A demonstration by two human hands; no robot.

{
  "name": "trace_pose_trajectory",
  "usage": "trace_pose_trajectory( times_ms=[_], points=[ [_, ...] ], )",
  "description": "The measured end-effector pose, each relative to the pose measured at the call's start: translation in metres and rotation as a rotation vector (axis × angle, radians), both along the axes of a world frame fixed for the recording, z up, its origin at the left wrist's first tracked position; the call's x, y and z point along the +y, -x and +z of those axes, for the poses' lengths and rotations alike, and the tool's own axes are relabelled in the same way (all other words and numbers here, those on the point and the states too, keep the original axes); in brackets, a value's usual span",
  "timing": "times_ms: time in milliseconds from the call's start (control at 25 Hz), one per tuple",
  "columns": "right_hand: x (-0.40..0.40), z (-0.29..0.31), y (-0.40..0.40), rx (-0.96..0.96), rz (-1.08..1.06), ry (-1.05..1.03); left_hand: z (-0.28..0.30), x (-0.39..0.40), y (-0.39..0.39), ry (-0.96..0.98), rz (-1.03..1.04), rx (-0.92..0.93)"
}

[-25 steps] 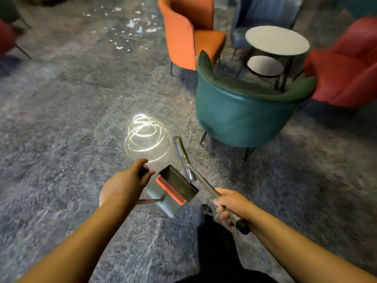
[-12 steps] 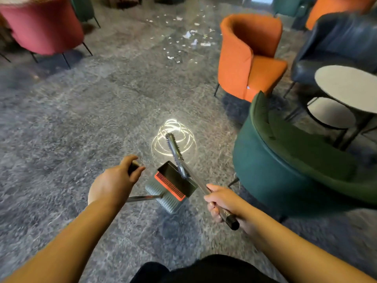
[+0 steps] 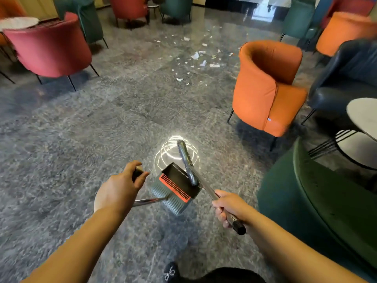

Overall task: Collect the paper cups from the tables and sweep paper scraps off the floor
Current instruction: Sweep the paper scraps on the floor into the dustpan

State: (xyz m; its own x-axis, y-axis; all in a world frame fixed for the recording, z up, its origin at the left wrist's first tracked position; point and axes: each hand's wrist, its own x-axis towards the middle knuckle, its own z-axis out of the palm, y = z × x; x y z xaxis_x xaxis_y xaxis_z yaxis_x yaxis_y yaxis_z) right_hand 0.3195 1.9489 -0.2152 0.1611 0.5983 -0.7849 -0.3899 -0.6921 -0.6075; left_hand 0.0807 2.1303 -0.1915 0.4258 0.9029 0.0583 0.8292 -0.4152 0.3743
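A glossy grey marble floor point(image 3: 85, 139) fills the view, ringed by armchairs: a pink one point(image 3: 49, 48) at far left, an orange one point(image 3: 267, 86) at right and a dark green one point(image 3: 318, 203) at the near right edge, beside a round white counter point(image 3: 362, 116). The paper scraps point(image 3: 195, 58) lie scattered well ahead on the floor, between the pink and orange chairs: small white torn bits, a few larger. Low in the centre hangs a grey dustpan point(image 3: 175, 188) with a red comb strip, its metal handle gripped by the left hand point(image 3: 119, 190), fingers curled round the black end. The right hand point(image 3: 230, 207) wraps its fingers round the broom point(image 3: 186, 160) handle, the grey brush head angling across the dustpan's mouth.
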Motion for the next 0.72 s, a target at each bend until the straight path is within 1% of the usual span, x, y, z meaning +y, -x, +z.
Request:
trace_pose_trajectory(
  times_ms=[280, 520, 720],
  points=[
    [0.146, 0.0, -0.065, -0.033, -0.034, -0.043, 0.006, 0.162, -0.061, -0.023, -0.02, -0.018],
    [0.301, -0.015, -0.162, -0.046, -0.038, -0.023, -0.009, 0.309, -0.146, -0.003, 0.043, -0.009],
    [0.425, -0.004, -0.238, -0.034, 0.02, -0.009, 0.003, 0.421, -0.217, -0.021, 0.076, 0.012]
  ],
)
